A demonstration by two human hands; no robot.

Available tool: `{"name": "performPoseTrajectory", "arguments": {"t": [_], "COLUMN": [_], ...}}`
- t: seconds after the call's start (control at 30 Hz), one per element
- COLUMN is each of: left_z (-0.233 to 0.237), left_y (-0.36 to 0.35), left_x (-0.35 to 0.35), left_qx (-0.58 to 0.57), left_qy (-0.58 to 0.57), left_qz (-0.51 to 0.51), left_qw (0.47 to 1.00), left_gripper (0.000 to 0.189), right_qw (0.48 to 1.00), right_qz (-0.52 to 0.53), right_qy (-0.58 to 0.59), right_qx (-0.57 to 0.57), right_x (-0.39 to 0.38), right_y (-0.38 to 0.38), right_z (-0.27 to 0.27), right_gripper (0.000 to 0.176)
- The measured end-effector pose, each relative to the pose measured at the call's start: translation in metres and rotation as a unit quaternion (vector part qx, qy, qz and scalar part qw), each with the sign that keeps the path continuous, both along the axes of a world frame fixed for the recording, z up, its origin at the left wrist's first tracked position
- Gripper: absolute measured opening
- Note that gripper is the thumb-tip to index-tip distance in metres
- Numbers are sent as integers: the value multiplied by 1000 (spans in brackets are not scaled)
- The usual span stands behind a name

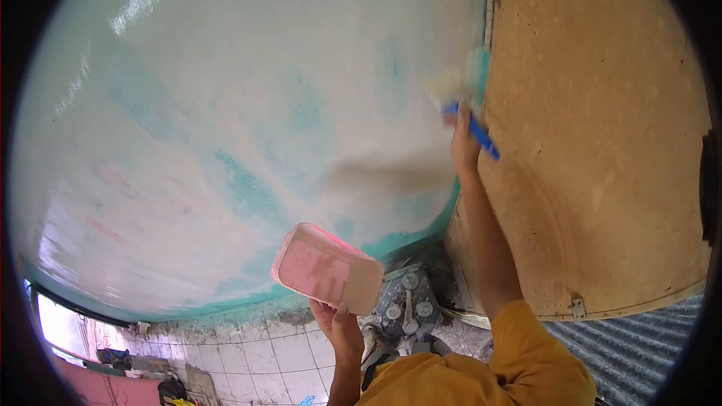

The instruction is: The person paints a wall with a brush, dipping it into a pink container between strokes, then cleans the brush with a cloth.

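My right hand (465, 135) is closed round a paintbrush with a blue handle (483, 140), raised against the wall. Its pale bristles (447, 87) blur over the wall near the teal strip beside the wooden panel. Low in front of me, my left hand (340, 325) grips the near edge of a pink plastic tub (310, 262), tilted so its inside shows, with pale pink paint in it. The wall (226, 68) carries whitish paint, with teal patches (248, 184) showing through in several places.
A tan wooden panel (602, 135) with a hinge stands to the right of the wall. Below are a dusty dark object with round knobs (408, 304), white floor tiles (248, 357) and corrugated metal (624, 353). A black bag (171, 389) lies at lower left.
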State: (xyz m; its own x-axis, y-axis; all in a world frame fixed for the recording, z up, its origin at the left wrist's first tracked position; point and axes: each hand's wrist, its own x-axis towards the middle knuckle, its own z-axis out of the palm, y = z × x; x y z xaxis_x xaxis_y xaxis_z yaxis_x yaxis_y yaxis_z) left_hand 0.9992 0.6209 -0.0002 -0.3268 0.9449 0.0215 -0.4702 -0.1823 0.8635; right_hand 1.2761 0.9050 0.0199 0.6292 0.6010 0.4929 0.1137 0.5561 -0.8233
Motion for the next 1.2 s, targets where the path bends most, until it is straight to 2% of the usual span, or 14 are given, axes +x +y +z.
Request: {"name": "performPoseTrajectory", "arguments": {"t": [0.1,0.17,0.27,0.4,0.5,0.57,0.63,0.67,0.73,0.8,0.93,1.0,1.03,1.2], "left_z": [-5,-2,1,0,0,3,3,2,1,3,7,13,16,5], "left_y": [1,1,2,3,4,2,1,2,2,2,0,-3,-3,-2], "left_x": [-4,-5,-3,-3,-2,-3,-2,-1,0,1,-3,-3,-3,-11], "left_qx": [1,1,-9,-20,-9,-8,-6,-6,-5,-15,-27,-52,-56,-54], "left_qy": [11,1,-10,-11,5,13,21,18,16,21,1,13,14,-9], "left_qz": [-9,-18,-20,-20,-35,-34,-35,-34,-33,-22,-19,-18,-15,-51], "left_qw": [1000,1000,1000,1000,999,999,999,999,999,999,999,998,998,997], "left_gripper": [77,78,78,75,77,77,78,78,79,79,76,76,76,74], "right_qw": [997,987,985,981,991,993,987,988,992,992,986,977,966,953], "right_qz": [18,22,-2,-93,-71,-56,21,20,44,56,51,38,22,73], "right_qy": [71,99,56,-93,-98,-93,-85,-84,40,97,153,185,211,228], "right_qx": [-28,-122,-162,-141,-64,-39,133,131,111,49,-52,-103,-149,-184], "right_x": [-8,-10,-3,12,21,26,35,36,32,23,-5,-16,-18,-16], "right_y": [-18,-34,-25,3,-1,0,10,8,5,-6,-22,-32,-38,-65], "right_z": [-89,-107,-91,31,137,163,165,154,108,49,-89,-138,-147,-155], "right_gripper": [38,39,41,43,43,42,37,37,34,36,39,38,37,33]}}
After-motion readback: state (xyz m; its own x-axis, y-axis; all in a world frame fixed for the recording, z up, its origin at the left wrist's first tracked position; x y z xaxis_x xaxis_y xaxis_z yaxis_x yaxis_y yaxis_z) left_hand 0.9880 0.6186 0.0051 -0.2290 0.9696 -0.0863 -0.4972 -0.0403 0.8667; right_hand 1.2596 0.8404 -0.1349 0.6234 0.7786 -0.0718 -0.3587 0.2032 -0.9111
